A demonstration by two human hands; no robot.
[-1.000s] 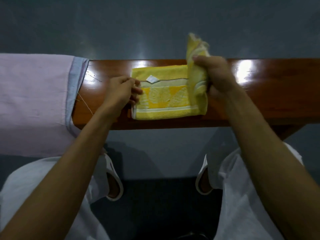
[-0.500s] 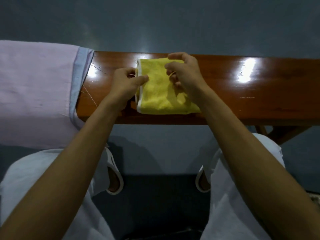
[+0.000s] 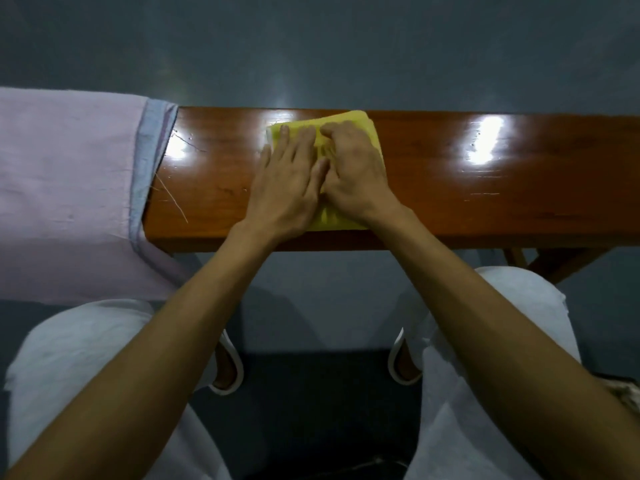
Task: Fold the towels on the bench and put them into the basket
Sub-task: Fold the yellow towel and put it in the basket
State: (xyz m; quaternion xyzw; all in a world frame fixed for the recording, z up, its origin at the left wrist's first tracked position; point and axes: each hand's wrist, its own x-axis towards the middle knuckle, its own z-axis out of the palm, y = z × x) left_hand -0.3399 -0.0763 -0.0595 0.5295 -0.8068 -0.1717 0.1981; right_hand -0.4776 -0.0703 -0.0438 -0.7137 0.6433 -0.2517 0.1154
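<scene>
Two hands press the yellow towel [image 3: 367, 134] on the surface [image 3: 485, 188]: left hand [image 3: 287, 181] fingers spread, right hand [image 3: 355, 174] fingers bent; pink cloth [image 3: 69, 185] at nine o'clock.

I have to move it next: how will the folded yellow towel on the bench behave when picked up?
Probably floppy: the yellow towel is cloth folded in layers under the left hand and right hand, so it may unfold unless gripped across the layers. Likely light; not fragile.
</scene>
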